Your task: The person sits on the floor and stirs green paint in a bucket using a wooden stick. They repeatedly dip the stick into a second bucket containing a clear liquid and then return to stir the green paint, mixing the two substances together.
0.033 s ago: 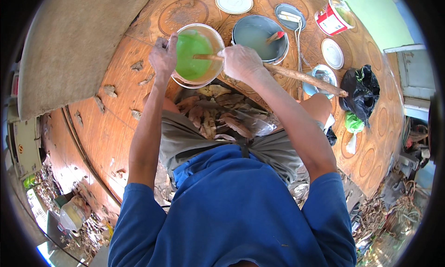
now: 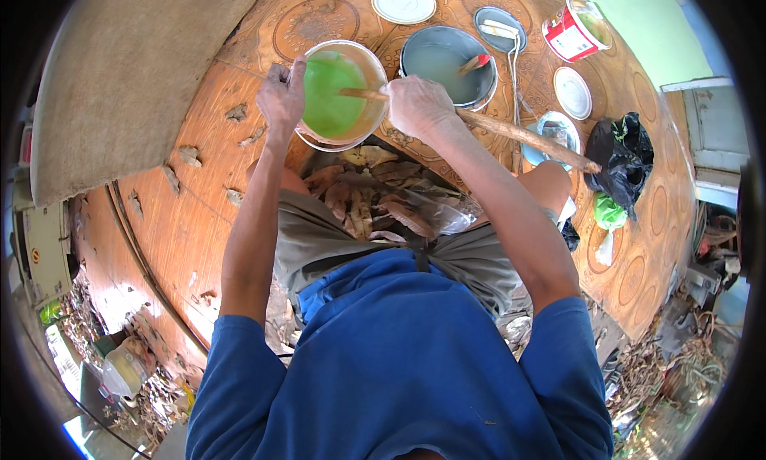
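A white bucket [image 2: 371,113] holds bright green liquid [image 2: 327,101]. My left hand [image 2: 281,97] grips the bucket's left rim, thumb up. My right hand [image 2: 419,105] is closed round a long wooden stick [image 2: 519,134]; its left end sits in the green liquid, and its other end reaches out to the right over a black plastic bag [image 2: 626,153]. Right of the green one stands a grey bucket [image 2: 443,53] of cloudy liquid with a red-tipped brush [image 2: 475,63] in it. Below the stick is a pale blue container [image 2: 533,153], partly hidden.
Lids [image 2: 403,1], a paint roller [image 2: 499,27] on a grey tray, a red-and-white tub [image 2: 566,37] and a green bag [image 2: 609,211] lie around on a patterned wooden board [image 2: 303,17]. A beige panel [image 2: 120,77] is at upper left; leaves and debris [image 2: 144,380] lie along both sides.
My right hand and the stick have shifted very slightly to the right within the bucket. My left hand stays on the rim.
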